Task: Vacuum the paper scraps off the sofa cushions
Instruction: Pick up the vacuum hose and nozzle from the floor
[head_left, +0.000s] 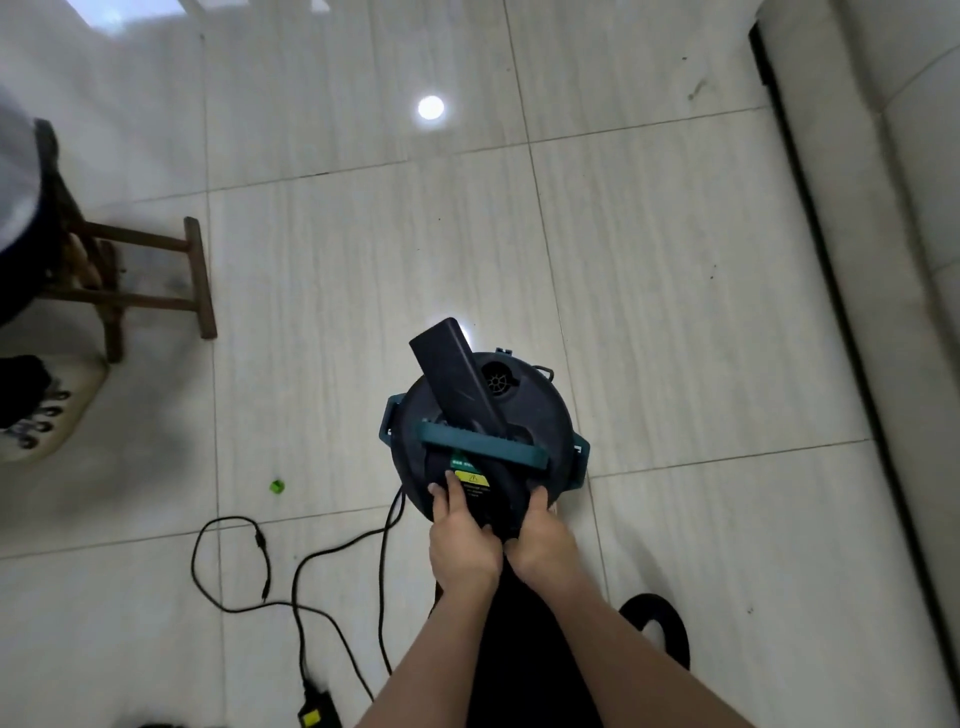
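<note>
Evidently the work is only at set-up. The canister vacuum (530, 410) stands on the tiled floor mid-frame. Both hands grip its near housing, the left hand (460, 525) at seven o'clock and the right hand (540, 535) at five. The sofa (893, 260) runs along three o'clock, well apart, and no paper scraps show. I judge all the vacuuming is left to do.

Pale tiled floor (675, 260). On it: wooden stool (156, 275) to my left, small green scrap (276, 487), black cable (291, 571) looped just left of the vacuum (530, 415), adapter (317, 712) at its near end.
</note>
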